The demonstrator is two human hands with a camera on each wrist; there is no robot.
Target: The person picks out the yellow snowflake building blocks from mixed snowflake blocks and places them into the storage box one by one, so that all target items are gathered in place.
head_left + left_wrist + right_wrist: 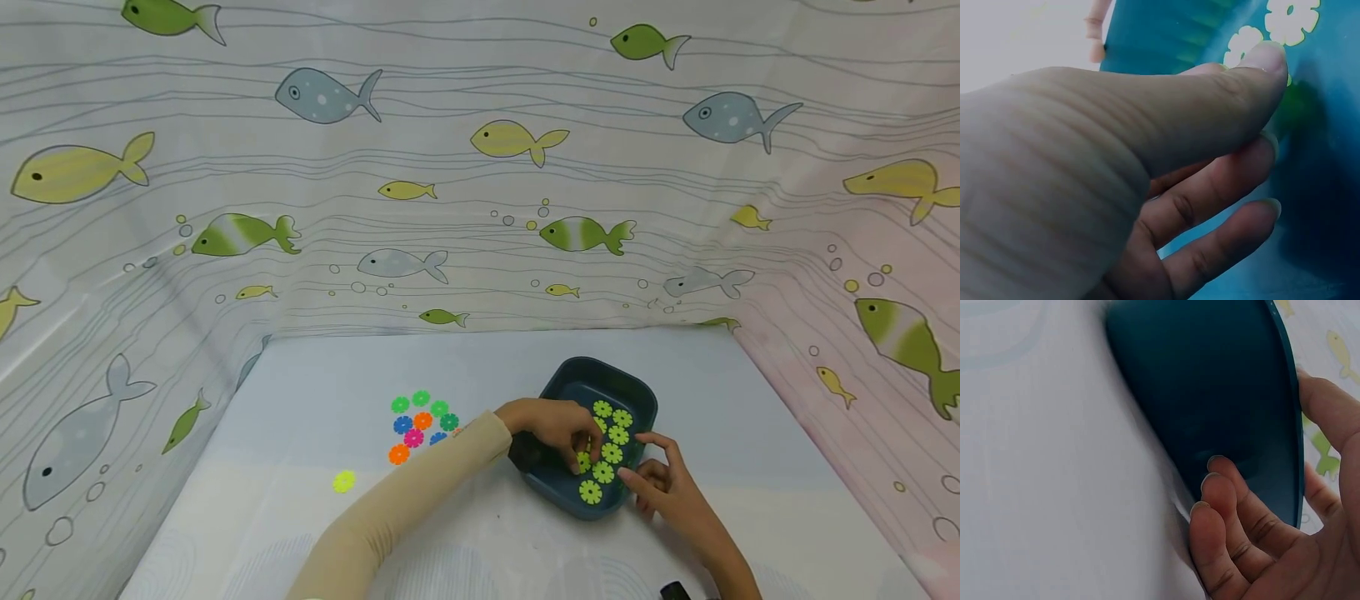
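Observation:
Inside a dark blue tray [551,493], several yellow-green notched plastic discs [590,492] lie in rows toward its right side. My left hand [558,429] reaches in over the left rim, and its thumb and index finger pinch one yellow-green disc [1242,42], partly hidden by the thumb. The other fingers of that hand are bent beside it. At the tray's right wall, my right hand [671,483] holds the rim. The right wrist view shows its curled fingers [1210,528] against the tray's outer side [1222,394].
Left of the tray lies a loose group of green, blue, orange and pink discs [414,437], partly behind the left sleeve [420,492]. One yellow disc [343,482] sits apart, farther left. A small black object [675,591] shows at the front edge. Fish-printed sheeting [480,208] encloses the white table [315,367].

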